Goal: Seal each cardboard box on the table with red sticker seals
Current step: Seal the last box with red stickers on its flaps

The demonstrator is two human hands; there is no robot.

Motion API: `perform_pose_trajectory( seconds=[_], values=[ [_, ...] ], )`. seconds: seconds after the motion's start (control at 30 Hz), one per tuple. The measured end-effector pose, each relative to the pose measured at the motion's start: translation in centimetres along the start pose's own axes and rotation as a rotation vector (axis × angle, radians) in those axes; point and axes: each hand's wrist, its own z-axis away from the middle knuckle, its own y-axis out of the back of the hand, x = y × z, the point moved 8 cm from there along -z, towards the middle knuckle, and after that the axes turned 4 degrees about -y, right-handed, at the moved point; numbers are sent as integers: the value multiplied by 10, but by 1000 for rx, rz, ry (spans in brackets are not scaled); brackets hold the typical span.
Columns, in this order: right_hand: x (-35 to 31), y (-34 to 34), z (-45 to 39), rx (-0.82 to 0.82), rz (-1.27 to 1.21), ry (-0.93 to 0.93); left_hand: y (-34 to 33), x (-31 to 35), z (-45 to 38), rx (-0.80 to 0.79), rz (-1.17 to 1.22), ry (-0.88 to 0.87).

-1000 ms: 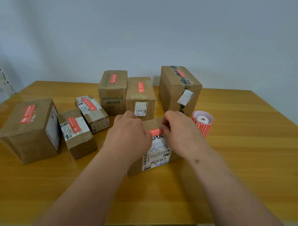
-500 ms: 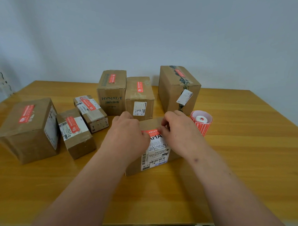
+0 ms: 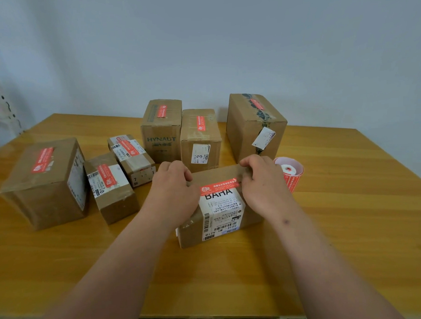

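A flat cardboard box [image 3: 250, 214] with a white shipping label lies at the table's near centre. A red sticker seal [image 3: 220, 185] stretches across its top, just above the printed letters. My left hand [image 3: 173, 191] has curled fingers at the sticker's left end and rests on the box. My right hand [image 3: 262, 181] pinches the sticker's right end with curled fingertips. The thumbs are hidden. A roll of red stickers [image 3: 290, 172] stands just right of my right hand.
Several other boxes carry red seals: a large one [image 3: 45, 184] at far left, two small ones [image 3: 110, 189] [image 3: 130, 157] beside it, and three upright ones [image 3: 162, 130] [image 3: 200, 138] [image 3: 253, 124] at the back. The wooden table [image 3: 350, 226] ends near me.
My hands have drawn apart along the box top, uncovering most of the red sticker's length between them. The box and the other things have stayed put.
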Motion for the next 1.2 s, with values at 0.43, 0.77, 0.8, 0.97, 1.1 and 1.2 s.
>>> perform_pose_trajectory(
  seconds=[0.43,0.77,0.8,0.97,1.1,1.2],
  values=[
    [9,-7,-3,11,-19,-99,-9,-2,3,77,69,26],
    [15,-9,-4,-88,-73,-90,-10,-5,5,28,16,36],
    [16,-8,-4,-82,-106,-100,-9,-6,5,15,39,48],
    [7,-12,6,-93,64,-76,-11,-4,4,25,39,32],
    [14,-6,0,-67,-90,-127,-14,-16,2,-25,247,116],
    [11,-9,1,-46,-42,-123,-13,-16,4,13,288,107]
  ],
)
